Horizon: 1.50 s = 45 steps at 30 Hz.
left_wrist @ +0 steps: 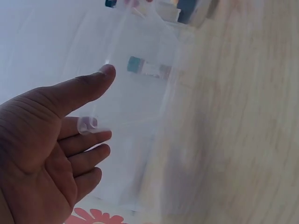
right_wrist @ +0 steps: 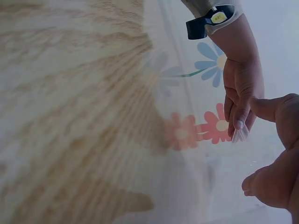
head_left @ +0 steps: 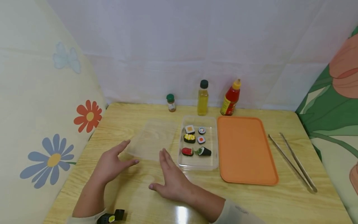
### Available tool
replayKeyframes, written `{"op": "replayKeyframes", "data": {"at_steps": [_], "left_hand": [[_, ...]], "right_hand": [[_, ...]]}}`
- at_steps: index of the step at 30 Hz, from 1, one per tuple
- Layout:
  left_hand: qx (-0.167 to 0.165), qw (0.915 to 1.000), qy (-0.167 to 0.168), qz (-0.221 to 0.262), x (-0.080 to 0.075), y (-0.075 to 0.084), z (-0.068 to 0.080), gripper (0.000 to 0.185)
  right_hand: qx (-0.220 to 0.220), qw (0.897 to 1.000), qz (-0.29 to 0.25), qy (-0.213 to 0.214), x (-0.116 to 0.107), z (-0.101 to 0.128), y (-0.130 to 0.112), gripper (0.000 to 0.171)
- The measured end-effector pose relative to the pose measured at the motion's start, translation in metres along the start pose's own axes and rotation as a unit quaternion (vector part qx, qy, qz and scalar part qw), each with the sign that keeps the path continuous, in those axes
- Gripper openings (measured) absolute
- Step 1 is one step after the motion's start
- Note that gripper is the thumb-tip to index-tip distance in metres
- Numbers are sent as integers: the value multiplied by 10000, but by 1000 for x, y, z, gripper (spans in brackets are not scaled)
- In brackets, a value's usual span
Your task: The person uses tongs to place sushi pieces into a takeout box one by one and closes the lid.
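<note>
A clear plastic lid [head_left: 153, 137] is between my two hands, faint against the wood. My left hand [head_left: 112, 161] is at its near left corner, thumb spread away from the fingers. In the left wrist view the lid's corner tab [left_wrist: 87, 125] overlaps my index finger, and the thumb stands apart from it. My right hand [head_left: 174, 182] has its fingers extended beside the lid's right edge, thumb held wide. Just right of it sits a clear container [head_left: 198, 161] with several sushi pieces inside, among them a corn-topped one [head_left: 189, 138] and a hand roll [head_left: 205, 151].
An orange tray [head_left: 247, 149] lies right of the container, with metal tongs [head_left: 293, 161] beyond it. Along the back stand a green-capped spice jar [head_left: 171, 103], an oil bottle [head_left: 202, 99] and a red sauce bottle [head_left: 231, 99]. A white cloth [head_left: 195, 46] hangs behind the table.
</note>
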<state>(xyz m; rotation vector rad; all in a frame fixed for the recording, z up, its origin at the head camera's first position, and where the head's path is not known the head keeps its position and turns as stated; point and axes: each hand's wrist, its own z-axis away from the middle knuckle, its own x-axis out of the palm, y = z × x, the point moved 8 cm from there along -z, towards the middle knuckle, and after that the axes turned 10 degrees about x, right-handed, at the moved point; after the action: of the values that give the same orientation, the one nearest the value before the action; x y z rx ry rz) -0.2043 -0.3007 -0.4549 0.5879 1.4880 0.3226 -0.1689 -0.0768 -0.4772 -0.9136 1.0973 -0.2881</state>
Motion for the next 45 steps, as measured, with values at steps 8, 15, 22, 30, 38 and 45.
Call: {"op": "replayKeyframes", "data": {"at_steps": [8,15,22,30,38,45], "left_hand": [[124,9911,1322,102,-25,5,5,61],[254,9710,2362,275,-39,16,5,36],[1347,9336,3250,675,-51,35,6,34],[2418,8910,3814,459,-69,61,12,30],[3293,8396,4242,813,-88,93,20,39],[3426,8085,4541,1508,-106,108,24,39]], "right_hand": [[-155,9979,-474,407,-30,7,-5,109],[-220,9947,-660,763,-56,13,-6,106],[-431,9898,-894,1024,-74,19,-9,103],[-986,9776,-1178,1439,-86,24,-8,86],[-1267,9728,-1146,1563,-89,25,-6,75],[-1212,9698,-1171,1761,-90,25,2,63]]}}
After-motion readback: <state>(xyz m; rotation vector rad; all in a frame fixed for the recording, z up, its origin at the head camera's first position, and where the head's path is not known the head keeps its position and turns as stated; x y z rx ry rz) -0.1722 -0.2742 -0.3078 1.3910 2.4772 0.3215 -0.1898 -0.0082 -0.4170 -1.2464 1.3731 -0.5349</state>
